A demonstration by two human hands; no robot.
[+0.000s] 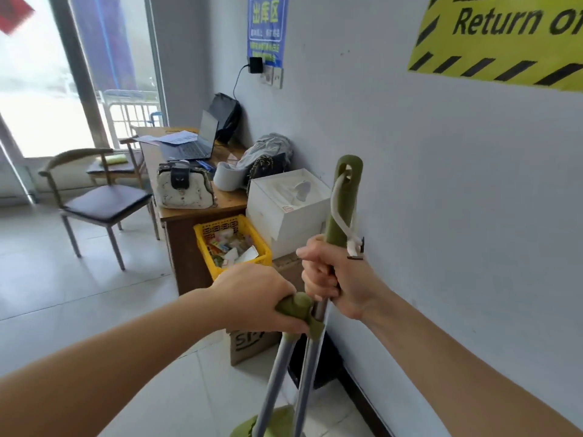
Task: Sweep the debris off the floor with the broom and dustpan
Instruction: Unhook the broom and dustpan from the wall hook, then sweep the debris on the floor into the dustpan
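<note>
White wall [441, 184] runs along the right, bearing a yellow hazard sign [504, 36]. Wooden desk [233, 200] stands against it, carrying a laptop [195, 143] and a white handbag [184, 189]; a yellow basket [263, 247] sits just beside the desk. Broom [342, 212] and dustpan handle [298, 305] stand upright near the wall, clipped together, metal shafts running down to green parts at the floor. Right hand [337, 279]: fingers clamped around the broom's green grip. Left hand [255, 294]: fingers closed over the dustpan handle's green top.
</note>
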